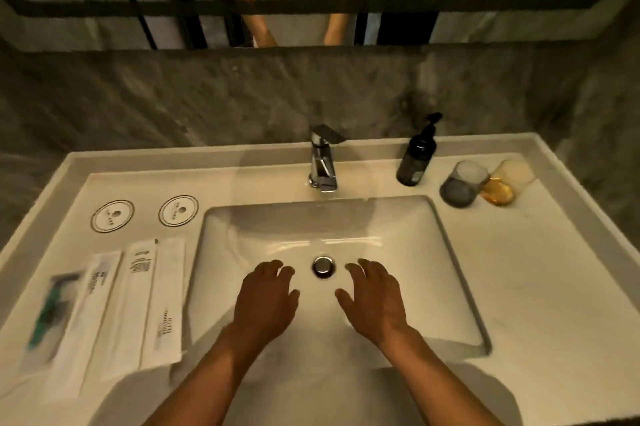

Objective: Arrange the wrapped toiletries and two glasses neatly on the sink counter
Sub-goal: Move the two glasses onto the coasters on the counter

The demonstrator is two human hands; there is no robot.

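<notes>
Several long white wrapped toiletries (138,301) lie side by side on the counter left of the basin, with a clear pack holding a green item (52,311) at the far left. A grey glass (462,183) and an amber glass (507,181) stand touching at the back right of the counter. My left hand (266,297) and my right hand (374,297) hover palm down over the basin, either side of the drain, fingers apart and holding nothing.
Two round white coasters (112,216) (178,211) sit behind the packets. A chrome tap (323,162) stands at the back centre, a dark pump bottle (417,155) to its right. The white sink counter (536,287) has a raised rim; a mirror hangs above the stone wall.
</notes>
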